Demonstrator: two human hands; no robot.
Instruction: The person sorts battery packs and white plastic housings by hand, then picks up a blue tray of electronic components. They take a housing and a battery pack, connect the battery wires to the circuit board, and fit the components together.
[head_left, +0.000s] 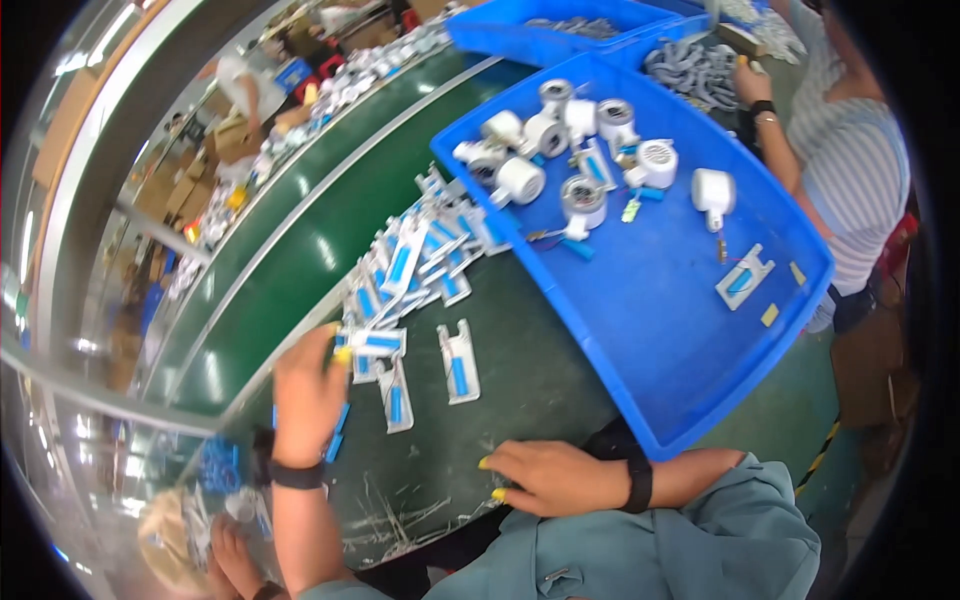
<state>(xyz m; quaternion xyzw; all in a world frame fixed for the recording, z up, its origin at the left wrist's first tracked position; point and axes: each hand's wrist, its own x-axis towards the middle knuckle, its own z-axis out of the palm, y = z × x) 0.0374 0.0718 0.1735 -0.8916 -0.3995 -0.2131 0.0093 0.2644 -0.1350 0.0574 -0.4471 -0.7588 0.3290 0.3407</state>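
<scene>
My left hand (pixel 308 400) is at the near left end of a heap of white plastic housings (pixel 405 265), each with a blue cylinder in it. Its thumb and forefinger, yellow at the tips, close on the end of one white housing (pixel 378 343) lying crosswise. Just beside it, two more housings lie apart from the heap, one a single housing (pixel 459 365) to the right. My right hand (pixel 555 478) hovers or rests by the near table edge, thumb and fingers apart, with nothing in it.
A blue tray (pixel 640 400) at the right holds several white round-headed units (pixel 712 195) and one housing. Another blue tray (pixel 500 30) and grey parts (pixel 690 72) lie beyond. A green conveyor (pixel 300 215) runs along the left. A co-worker (pixel 840 150) stands at the right; another person's hand (pixel 235 555) shows lower left.
</scene>
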